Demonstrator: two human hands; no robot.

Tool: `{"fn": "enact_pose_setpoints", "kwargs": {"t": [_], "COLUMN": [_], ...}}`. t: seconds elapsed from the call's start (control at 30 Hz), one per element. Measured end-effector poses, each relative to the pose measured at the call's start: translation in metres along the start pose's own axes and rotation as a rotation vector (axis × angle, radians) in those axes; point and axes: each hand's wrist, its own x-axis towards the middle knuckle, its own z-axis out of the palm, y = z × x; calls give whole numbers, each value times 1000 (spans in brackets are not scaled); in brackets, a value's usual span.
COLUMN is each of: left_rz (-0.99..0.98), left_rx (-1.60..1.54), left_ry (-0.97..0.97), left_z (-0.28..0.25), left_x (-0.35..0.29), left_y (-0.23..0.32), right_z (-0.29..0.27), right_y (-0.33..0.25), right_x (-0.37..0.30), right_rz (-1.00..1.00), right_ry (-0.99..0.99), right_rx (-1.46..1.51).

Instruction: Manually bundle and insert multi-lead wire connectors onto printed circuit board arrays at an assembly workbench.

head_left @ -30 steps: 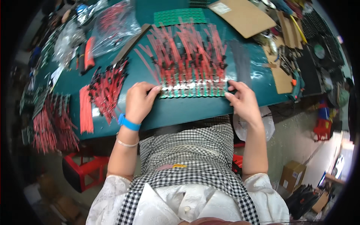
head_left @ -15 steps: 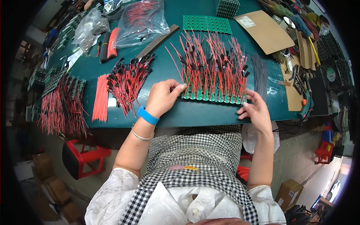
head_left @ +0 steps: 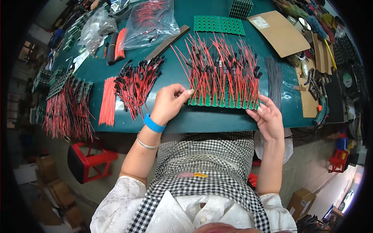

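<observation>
In front of me lies a green circuit board panel [head_left: 213, 101], crowded with red and dark wires [head_left: 223, 72] that end in small black connectors. My left hand [head_left: 169, 102] pinches the panel's left edge between thumb and fingers. At the near right corner, my right hand [head_left: 269, 117] holds the panel in the same way, thumb above. Wires hide most of the board's surface. Left of it sit a pile of wired black connectors [head_left: 138, 83] and a bundle of plain red wires [head_left: 107, 103]. Grey wires [head_left: 274, 79] lie just to its right.
Wired boards [head_left: 69, 105] hang over the table's left edge. Bare green panels [head_left: 218, 25] and a brown cardboard sheet [head_left: 278, 33] lie farther back. Plastic bags [head_left: 149, 21] and a dark bar [head_left: 169, 42] are at back left; hand tools [head_left: 321, 106] lie at right.
My right hand has closed onto the panel's near right corner. My left hand stays at the left edge. The whole view has shifted slightly.
</observation>
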Motion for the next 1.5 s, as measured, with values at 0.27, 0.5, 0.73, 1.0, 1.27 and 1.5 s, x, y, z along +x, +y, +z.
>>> {"fn": "enact_pose_setpoints", "kwargs": {"t": [0.27, 0.5, 0.73, 1.0, 1.27, 1.5], "left_rz": [5, -144, -42, 60, 49, -1], "left_rx": [-474, -922, -1443, -1678, -1722, -1644], "left_ry": [-98, -199, -381, -410, -350, -211], "left_z": [-7, -15, 11, 12, 17, 22], "left_x": [-9, -8, -8, -18, -28, -31], "left_y": [3, -24, 24, 27, 21, 6], "right_z": [2, 14, 28, 37, 37, 35], "right_y": [-7, -15, -19, -17, -17, -20], "right_x": [-5, -9, -21, -32, -36, -40], "right_rz": [-46, -54, -51, -26, 28, 54], "right_ry": [-88, -165, -283, -322, -314, -270], "right_rx": [190, 276, 326, 330, 269, 175]}}
